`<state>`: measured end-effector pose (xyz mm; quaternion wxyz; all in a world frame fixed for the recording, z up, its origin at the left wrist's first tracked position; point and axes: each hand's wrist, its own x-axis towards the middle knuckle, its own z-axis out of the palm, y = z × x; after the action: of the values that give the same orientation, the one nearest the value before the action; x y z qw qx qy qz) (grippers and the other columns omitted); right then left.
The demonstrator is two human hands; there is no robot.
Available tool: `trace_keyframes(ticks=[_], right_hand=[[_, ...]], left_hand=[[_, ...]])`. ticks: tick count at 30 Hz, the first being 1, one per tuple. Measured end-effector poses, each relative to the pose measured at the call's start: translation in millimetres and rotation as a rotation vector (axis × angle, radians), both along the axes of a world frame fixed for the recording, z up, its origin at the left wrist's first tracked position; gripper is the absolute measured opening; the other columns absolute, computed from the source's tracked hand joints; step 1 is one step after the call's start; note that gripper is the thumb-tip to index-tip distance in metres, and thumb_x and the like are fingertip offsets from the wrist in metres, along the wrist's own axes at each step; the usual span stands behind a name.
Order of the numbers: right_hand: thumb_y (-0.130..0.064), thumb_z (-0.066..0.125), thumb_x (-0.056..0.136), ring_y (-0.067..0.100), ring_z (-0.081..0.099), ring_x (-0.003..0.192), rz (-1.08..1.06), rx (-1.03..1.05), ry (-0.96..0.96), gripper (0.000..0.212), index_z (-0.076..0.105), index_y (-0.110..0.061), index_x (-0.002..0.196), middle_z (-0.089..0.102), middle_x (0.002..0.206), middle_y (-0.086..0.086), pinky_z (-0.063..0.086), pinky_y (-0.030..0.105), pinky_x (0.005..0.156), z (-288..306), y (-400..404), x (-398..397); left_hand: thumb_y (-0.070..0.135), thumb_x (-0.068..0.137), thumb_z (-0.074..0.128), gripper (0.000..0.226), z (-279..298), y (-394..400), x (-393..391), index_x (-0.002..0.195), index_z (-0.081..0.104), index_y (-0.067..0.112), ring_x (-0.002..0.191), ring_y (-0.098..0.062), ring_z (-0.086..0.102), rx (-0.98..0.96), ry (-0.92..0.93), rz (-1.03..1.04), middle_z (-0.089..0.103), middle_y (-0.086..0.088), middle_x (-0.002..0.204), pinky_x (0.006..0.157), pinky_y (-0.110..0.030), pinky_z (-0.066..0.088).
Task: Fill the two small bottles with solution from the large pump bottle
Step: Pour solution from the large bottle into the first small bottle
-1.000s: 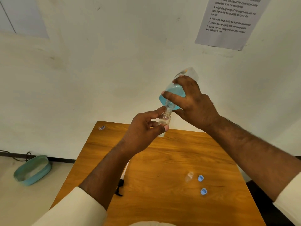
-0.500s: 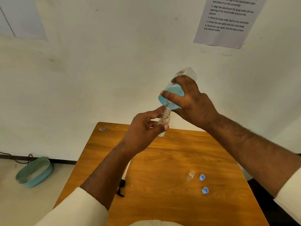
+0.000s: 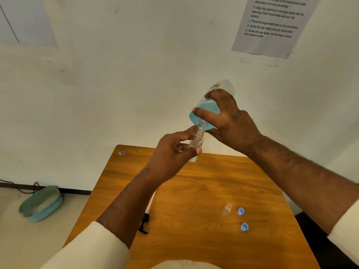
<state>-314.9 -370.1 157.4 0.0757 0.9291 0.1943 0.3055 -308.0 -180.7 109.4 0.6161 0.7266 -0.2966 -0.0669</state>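
Near the wooden table's (image 3: 194, 193) right edge lay a second clear bottle (image 3: 226, 209) and two blue caps (image 3: 240, 211). Above its far edge, the left hand (image 3: 171, 154) pinched a light, slick small clear bottle (image 3: 196, 141); the right hand (image 3: 231, 121) wrapped the heavier, tilted blue-filled large bottle's (image 3: 207, 109) body.

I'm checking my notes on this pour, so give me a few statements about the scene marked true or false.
1. The right hand tilts the large bottle neck-down. True.
2. The left hand holds a small bottle under it. True.
3. Both small bottles are in hand. False: the second small bottle stands on the table.
4. The two blue caps are screwed on. False: both lie loose on the table.
5. The solution is red. False: it is blue.
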Motion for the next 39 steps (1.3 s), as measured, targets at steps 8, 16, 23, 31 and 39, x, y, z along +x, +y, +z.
trace_keyframes(ticks=[8,16,23,31,39], right_hand=[[-0.008,0.084,0.066,0.045,0.050,0.115,0.007,0.004,0.001,0.059,0.061,-0.011,0.119,0.053,0.122,0.029,0.057,0.052,0.069,0.5,1.2,0.5],[-0.009,0.084,0.066,0.044,0.049,0.116,0.009,0.003,0.008,0.059,0.059,-0.013,0.120,0.052,0.123,0.028,0.057,0.051,0.068,0.1,-0.4,0.9],[-0.009,0.084,0.066,0.044,0.049,0.116,0.007,-0.005,0.005,0.059,0.060,-0.013,0.120,0.053,0.122,0.028,0.057,0.050,0.067,0.3,-0.9,-0.3],[-0.008,0.083,0.066,0.044,0.050,0.116,0.002,-0.007,0.003,0.058,0.061,-0.012,0.120,0.053,0.121,0.028,0.056,0.049,0.069,2.8,-0.3,-3.2],[-0.008,0.084,0.065,0.044,0.050,0.115,-0.003,-0.008,0.000,0.058,0.061,-0.012,0.119,0.054,0.121,0.028,0.056,0.049,0.069,4.8,0.9,-4.8]], left_hand=[[0.013,0.088,0.069,0.054,0.1,0.2,-0.4,0.138,0.051,0.019,0.107,-0.018,0.068,0.005,-0.005,0.008,0.061,0.000,0.134,0.092,-0.036,0.056],[0.012,0.087,0.069,0.055,-1.7,-0.7,-1.8,0.138,0.050,0.023,0.109,-0.016,0.067,-0.014,0.008,0.003,0.061,0.000,0.134,0.093,-0.033,0.055],[0.010,0.088,0.069,0.055,-1.2,-1.2,-3.0,0.139,0.050,0.019,0.111,-0.019,0.066,-0.018,0.020,0.000,0.061,-0.001,0.134,0.094,-0.040,0.055],[0.011,0.088,0.068,0.054,0.3,-2.2,-4.1,0.139,0.050,0.019,0.113,-0.019,0.065,-0.012,0.011,-0.008,0.060,-0.001,0.135,0.094,-0.033,0.054],[0.011,0.087,0.069,0.056,0.3,-2.7,-3.8,0.139,0.049,0.022,0.110,-0.018,0.066,-0.015,0.010,-0.003,0.061,0.000,0.134,0.093,-0.033,0.055]])
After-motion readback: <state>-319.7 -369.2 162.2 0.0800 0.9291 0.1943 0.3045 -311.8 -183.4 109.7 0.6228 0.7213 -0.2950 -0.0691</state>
